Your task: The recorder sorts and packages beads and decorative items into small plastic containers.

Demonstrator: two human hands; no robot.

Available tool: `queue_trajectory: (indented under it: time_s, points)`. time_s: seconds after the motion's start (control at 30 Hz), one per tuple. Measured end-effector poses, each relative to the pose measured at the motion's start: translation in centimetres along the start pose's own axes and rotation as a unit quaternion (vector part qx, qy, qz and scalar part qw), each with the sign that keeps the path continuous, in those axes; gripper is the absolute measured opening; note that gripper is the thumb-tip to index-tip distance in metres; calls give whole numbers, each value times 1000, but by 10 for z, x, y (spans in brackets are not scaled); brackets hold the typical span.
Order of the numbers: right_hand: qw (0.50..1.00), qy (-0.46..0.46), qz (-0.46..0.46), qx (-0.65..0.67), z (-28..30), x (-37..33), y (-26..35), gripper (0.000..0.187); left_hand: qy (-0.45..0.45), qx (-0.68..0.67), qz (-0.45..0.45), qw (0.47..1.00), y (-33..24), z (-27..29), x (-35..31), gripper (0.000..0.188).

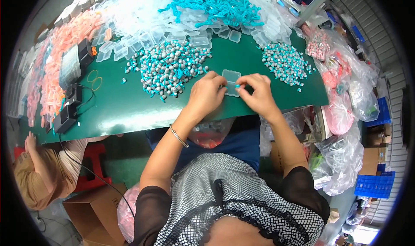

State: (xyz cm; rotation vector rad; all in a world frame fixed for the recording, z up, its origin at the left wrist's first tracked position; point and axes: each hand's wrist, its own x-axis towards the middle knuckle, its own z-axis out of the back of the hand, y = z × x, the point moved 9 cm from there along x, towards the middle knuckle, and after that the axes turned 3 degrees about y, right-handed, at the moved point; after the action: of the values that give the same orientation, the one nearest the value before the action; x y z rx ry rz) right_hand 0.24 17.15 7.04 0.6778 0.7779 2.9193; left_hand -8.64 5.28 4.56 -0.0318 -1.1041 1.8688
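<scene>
Well, the green table (116,110) spreads widest in front of you, with a heap of teal cords (216,6) at its far side. Nearer, the big pile of grey-and-teal pieces (168,66) sits to your left, and the smaller pile of grey-and-teal pieces (285,63) to your right. Your left hand (208,92) is half curled, its thumb and fingertips close together at the left edge of the clear box; you may be gripping that wall, but the view doesn't tell. Your right hand (258,92) is bent inward, thumb near forefinger, at the box's right side; whether it pinches anything is hidden too. The clear box (232,76) lies open on the table between your hands, lid pointing away from you. It should be light, stiff but thin, slick, and likely to skid or crack at the hinge, so steady it by its side walls. Smallest, a teal bit (237,86) shows by your right fingertips; it looks soft and nearly weightless, best nipped lightly at its end.
</scene>
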Motion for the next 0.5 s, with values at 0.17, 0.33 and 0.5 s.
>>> queue_trajectory:
  time_s: [0.17, 0.33, 0.5]
  points:
    - [998, -14, -13, -64, -13, -5, 7, 12, 18, 21, 32, 999, 2, -4, -2, 15]
    - [997, 16, -20, -72, -18, 1, 0, 11, 14, 30, 32, 999, -5, -3, -8, 18]
    - [994, 59, 5, -91, -19, 8, 3, 10, 36, 28, 19, 999, -6, -3, -10, 28]
